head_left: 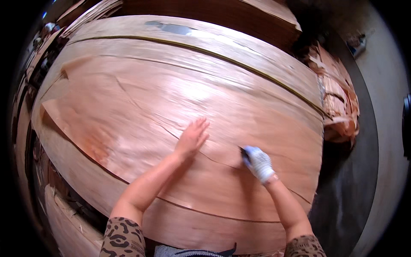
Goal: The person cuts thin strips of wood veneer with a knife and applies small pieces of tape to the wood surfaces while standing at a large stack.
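A large thin reddish-brown wood veneer sheet (141,98) lies in front of me on a stack of paler sheets (47,132). My left hand (192,138), bare, rests on the veneer with its fingers stretched out, near a long crack running diagonally across the sheet. To its right, my right hand (257,162) wears a white and blue glove and is closed. From its fingers sticks a small dark pointed tool (241,149), its tip near the veneer; motion blur and the glove hide the rest of it.
A dark narrow gap (188,46) crosses the far part of the stack. Behind it stands another tall veneer stack (205,17). A bundle of torn veneer (338,94) sits at the right, beside a dark floor strip (351,188). More veneer pieces (68,218) lie at lower left.
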Demonstrator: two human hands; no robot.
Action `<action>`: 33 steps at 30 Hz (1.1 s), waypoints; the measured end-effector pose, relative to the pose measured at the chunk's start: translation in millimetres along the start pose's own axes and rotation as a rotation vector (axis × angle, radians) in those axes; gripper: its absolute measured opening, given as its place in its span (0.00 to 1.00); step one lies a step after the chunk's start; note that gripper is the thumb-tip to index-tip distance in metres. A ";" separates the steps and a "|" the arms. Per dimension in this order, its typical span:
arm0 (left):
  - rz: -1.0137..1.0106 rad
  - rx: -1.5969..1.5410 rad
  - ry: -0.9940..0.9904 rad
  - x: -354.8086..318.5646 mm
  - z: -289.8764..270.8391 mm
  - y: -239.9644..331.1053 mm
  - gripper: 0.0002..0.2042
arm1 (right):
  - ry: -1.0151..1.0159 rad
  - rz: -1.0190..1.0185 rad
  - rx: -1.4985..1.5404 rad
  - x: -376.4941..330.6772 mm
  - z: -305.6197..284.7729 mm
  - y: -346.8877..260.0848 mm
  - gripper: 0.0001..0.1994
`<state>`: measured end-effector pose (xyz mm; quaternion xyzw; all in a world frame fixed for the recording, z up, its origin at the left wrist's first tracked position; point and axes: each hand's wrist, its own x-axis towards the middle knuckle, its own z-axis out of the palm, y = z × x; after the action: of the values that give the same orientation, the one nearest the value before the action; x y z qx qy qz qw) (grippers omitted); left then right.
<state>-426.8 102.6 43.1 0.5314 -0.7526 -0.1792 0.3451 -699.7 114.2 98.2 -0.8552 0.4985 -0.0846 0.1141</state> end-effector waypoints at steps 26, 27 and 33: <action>-0.451 0.372 0.060 29.6 -267.6 -327.5 0.35 | -0.489 -0.245 -0.242 417.7 83.8 -242.7 0.15; -0.421 0.317 0.087 36.0 -267.1 -326.5 0.34 | -0.504 -0.085 -0.224 396.1 78.7 -185.1 0.16; -0.573 0.369 -0.177 57.1 -265.1 -330.2 0.33 | -0.440 0.137 -0.387 253.1 13.0 -4.7 0.16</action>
<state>-26.6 -46.9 36.6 0.7568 -0.6197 -0.1751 0.1125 -568.8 -102.8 94.9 -0.8231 0.5253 0.2073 0.0596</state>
